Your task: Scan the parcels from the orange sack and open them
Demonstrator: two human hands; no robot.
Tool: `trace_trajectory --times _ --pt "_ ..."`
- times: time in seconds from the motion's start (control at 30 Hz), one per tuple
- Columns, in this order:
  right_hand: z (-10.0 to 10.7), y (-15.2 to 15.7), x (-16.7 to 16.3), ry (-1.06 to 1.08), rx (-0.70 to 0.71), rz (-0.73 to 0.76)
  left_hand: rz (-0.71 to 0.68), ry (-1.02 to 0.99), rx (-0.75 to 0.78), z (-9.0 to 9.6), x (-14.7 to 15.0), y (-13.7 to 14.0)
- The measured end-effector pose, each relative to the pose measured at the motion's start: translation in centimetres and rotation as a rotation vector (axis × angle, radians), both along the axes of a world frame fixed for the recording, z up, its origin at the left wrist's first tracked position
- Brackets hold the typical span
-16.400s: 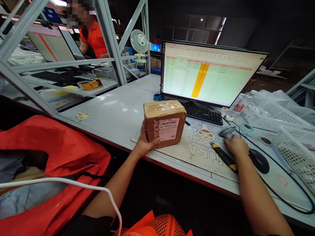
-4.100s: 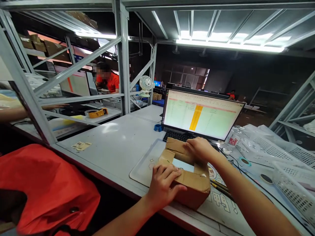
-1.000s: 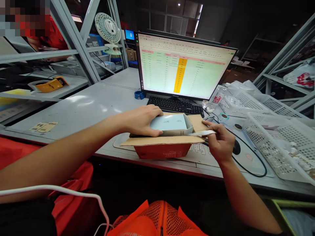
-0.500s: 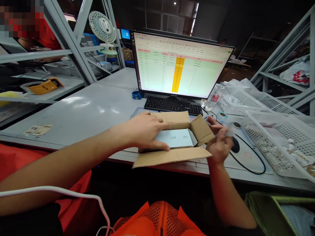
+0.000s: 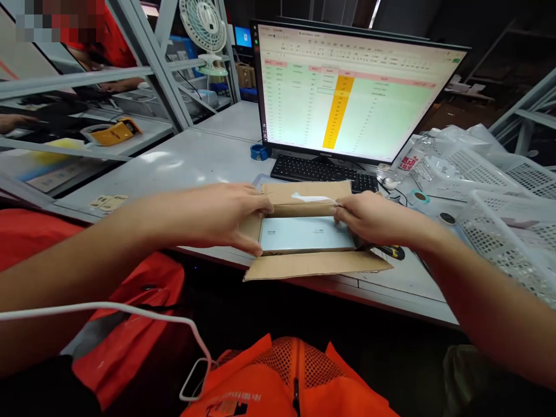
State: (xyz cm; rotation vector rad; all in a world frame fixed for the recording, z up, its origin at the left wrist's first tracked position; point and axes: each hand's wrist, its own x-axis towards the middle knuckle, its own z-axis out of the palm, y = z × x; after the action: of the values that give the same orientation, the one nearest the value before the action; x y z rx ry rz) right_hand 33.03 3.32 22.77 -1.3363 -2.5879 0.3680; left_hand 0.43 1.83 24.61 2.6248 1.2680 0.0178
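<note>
An open cardboard box lies at the near edge of the table, its long flaps folded outward. Inside it sits a pale white box with small dark print. My left hand grips the left end of the cardboard box, thumb at the near corner and fingers at the far one. At the other end, my right hand has its fingers curled over the right side, fingertips touching the inner box's far right corner. A white strip shows on the far flap. Beside my right hand, a yellow-and-black tool lies partly hidden.
Behind the box stand a black keyboard and a monitor. Blue tape lies left of the keyboard. White plastic baskets line the right side. A fan and another person's red sleeve are beyond the frame at left.
My right hand has come in from the right side of the table onto the box's right end. My left hand has shifted to its left end. The view has turned slightly.
</note>
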Motion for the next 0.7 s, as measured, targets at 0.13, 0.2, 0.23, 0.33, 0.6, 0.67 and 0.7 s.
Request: trace_trajectory --times 0.13,0.2,0.23,0.33,0.6,0.67,0.7 --pt "-0.4 2.8 0.1 -0.133 -0.079 0.046 -0.047 -0.033 -0.049 -0.9 -1.4 0.1" --pt "-0.2 3.4 0.1 -0.155 -0.083 0.022 -0.039 -0.038 -0.07 -1.5 -2.0 0.4" --pt "-0.1 3.5 -0.1 -0.154 -0.076 -0.018 -0.031 -0.033 -0.087 -1.6 -2.2 0.6" --pt "0.2 3.1 -0.8 -0.163 -0.046 -0.188 -0.021 0.029 -0.082 -1.2 -2.0 0.8" --pt "0.3 1.1 -2.4 -0.55 0.126 -0.178 -0.03 0.338 -0.07 2.6 4.6 0.5" --pt "0.1 0.8 -2.1 -0.574 0.139 -0.134 -0.04 0.364 0.015 2.3 6.2 0.2" --pt "0.0 0.6 -1.8 -0.567 0.139 -0.13 -0.04 0.375 0.054 2.0 6.8 0.0"
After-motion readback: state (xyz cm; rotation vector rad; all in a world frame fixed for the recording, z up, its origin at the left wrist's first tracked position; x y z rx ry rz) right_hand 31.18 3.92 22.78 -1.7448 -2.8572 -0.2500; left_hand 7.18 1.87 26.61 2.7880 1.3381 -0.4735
